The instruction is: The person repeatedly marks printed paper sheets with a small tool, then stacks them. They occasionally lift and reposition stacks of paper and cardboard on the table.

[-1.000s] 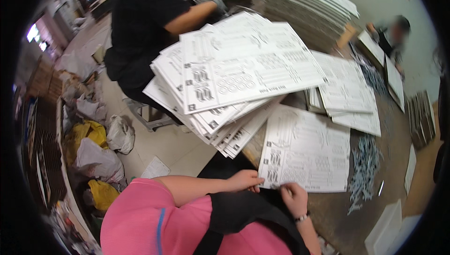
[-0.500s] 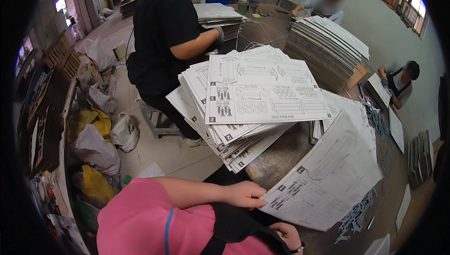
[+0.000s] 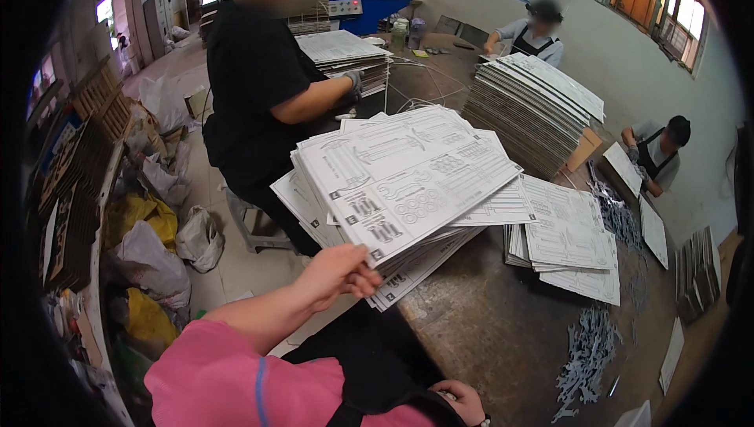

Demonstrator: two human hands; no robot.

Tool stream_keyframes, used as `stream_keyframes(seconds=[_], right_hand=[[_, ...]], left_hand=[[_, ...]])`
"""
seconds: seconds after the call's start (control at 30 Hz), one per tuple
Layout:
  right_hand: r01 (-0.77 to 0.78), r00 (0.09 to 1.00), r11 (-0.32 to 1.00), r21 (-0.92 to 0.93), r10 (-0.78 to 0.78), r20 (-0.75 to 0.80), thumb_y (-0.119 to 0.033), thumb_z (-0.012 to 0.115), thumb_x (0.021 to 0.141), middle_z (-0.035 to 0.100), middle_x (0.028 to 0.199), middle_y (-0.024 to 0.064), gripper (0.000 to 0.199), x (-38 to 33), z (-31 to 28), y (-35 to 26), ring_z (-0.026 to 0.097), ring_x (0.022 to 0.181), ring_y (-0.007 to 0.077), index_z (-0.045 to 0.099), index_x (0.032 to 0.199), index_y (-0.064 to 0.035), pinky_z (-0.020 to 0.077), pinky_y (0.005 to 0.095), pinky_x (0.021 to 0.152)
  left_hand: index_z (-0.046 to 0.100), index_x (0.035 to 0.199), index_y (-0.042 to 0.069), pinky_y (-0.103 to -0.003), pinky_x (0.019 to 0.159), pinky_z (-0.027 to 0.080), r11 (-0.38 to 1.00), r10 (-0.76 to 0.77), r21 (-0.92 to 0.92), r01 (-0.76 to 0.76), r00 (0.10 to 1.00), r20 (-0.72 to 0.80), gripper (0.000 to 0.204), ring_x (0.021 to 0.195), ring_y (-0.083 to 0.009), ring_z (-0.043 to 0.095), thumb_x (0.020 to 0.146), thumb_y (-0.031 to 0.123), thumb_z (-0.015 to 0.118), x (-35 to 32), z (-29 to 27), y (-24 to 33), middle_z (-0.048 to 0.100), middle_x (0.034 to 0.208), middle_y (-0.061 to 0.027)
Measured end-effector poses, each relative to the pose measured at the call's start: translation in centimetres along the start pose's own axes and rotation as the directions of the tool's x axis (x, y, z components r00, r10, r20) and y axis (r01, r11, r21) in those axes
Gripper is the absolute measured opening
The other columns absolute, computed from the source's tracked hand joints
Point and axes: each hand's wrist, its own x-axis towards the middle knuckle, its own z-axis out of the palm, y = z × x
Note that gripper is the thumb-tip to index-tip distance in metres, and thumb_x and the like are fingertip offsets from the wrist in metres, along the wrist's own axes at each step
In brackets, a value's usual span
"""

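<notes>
My left hand [image 3: 336, 275] is at the near corner of a printed cardboard sheet [image 3: 420, 168], thumb at its edge and fingers curled below. The sheet bears line drawings of parts and lies askew on top of an uneven stack of similar sheets [image 3: 393, 292]. Low in the view, my right hand [image 3: 459, 402] is close to my body with its fingers curled. What it holds, if anything, is hidden. A lower pile of printed sheets [image 3: 569, 223] lies on the table to the right of the stack.
Small grey metal wrenches [image 3: 585, 360] lie heaped on the dark table [image 3: 479, 309]. A tall stack of boards [image 3: 526, 113] stands farther back. A person in black [image 3: 255, 73] sits at the left; two others work at the far side. Bags [image 3: 149, 258] litter the left floor.
My left hand has moved left and up, taking the printed sheet from above the table at the right onto the stack. My right hand has shifted slightly left.
</notes>
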Motion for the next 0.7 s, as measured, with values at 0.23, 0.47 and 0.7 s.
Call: stream_keyframes(seconds=[0.23, 0.47, 0.7], right_hand=[[-0.083, 0.994, 0.996, 0.046, 0.079, 0.079, -0.013, 0.059, 0.081, 0.062, 0.082, 0.0053, 0.016, 1.5, -0.2, 0.1, 0.057, 0.077, 0.0117, 0.061, 0.091, -0.0008, 0.0456, 0.0245, 0.069], [-0.112, 0.983, 0.988, 0.111, 0.094, 0.158, -0.013, 0.059, 0.082, 0.062, 0.092, 0.0061, 0.019, 2.3, -0.4, 0.9, 0.057, 0.086, 0.0122, 0.059, 0.097, -0.0003, 0.0444, 0.0246, 0.076], [0.034, 0.958, 0.97, -0.241, -0.1, -0.269, -0.012, 0.057, 0.075, 0.057, 0.101, 0.0109, 0.037, 3.2, -1.3, 0.5, 0.055, 0.093, 0.0204, 0.052, 0.11, -0.005, 0.0417, 0.0297, 0.081]], left_hand=[[0.054, 0.082, 0.007, -0.022, 0.043, 0.025, 0.917, 0.306, -0.095, -0.388, 0.836, -0.455, 0.027, 0.049, -0.0077, 0.036, 0.09, 0.032, 0.046, 1.4, -6.8, -5.0, 0.049, 0.063, 0.0017], [0.041, 0.119, 0.011, -0.032, 0.082, 0.039, 0.887, 0.267, -0.172, -0.428, 0.781, -0.565, 0.04, 0.093, -0.0132, 0.049, 0.091, 0.04, 0.041, 4.4, -9.0, -8.7, 0.052, 0.106, -0.0019], [0.048, 0.118, 0.016, -0.037, 0.094, 0.034, 0.937, 0.042, -0.325, -0.131, 0.963, -0.266, 0.047, 0.107, -0.0202, 0.046, 0.084, 0.048, 0.044, 7.8, -11.1, -8.5, 0.051, 0.116, -0.0023]])
